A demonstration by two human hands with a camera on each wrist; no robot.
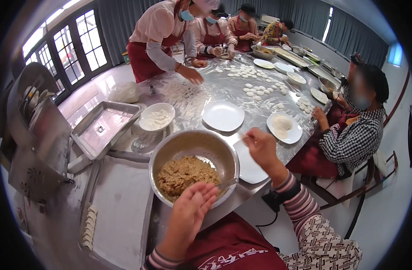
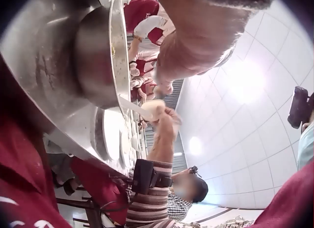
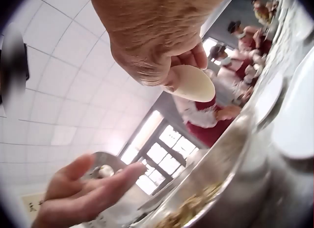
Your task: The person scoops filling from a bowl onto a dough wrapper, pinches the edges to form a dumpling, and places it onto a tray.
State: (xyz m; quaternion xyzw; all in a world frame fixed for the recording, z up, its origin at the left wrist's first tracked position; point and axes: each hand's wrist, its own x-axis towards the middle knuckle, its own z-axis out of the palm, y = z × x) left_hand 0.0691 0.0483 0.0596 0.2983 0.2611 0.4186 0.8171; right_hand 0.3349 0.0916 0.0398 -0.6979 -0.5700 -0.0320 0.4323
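Between thumb and fingers, my right hand (image 1: pixel 262 148) pinches a thin, round, pale dough wrapper (image 3: pixel 194 84), raised to the right of a large steel bowl (image 1: pixel 224 155). Brown minced filling (image 1: pixel 183 173) lies in that bowl, and a metal utensil handle (image 1: pixel 227 183) leans on its right rim. My left hand (image 1: pixel 194 204) hovers over the bowl's near edge, palm turned up and fingers extended, holding nothing. A white plate (image 1: pixel 248 164) sits beside the bowl, partly behind my right hand. Further back, several wrappers (image 1: pixel 281 125) lie on another plate.
To the left, a lined tray (image 1: pixel 125 193) carries a row of shaped dumplings (image 1: pixel 90 227). A flour bowl (image 1: pixel 157 117), a steel pan (image 1: pixel 108 123) and a white plate (image 1: pixel 223 116) stand beyond. Dough pieces (image 1: pixel 255 91) dot the floury table; several people work around it.
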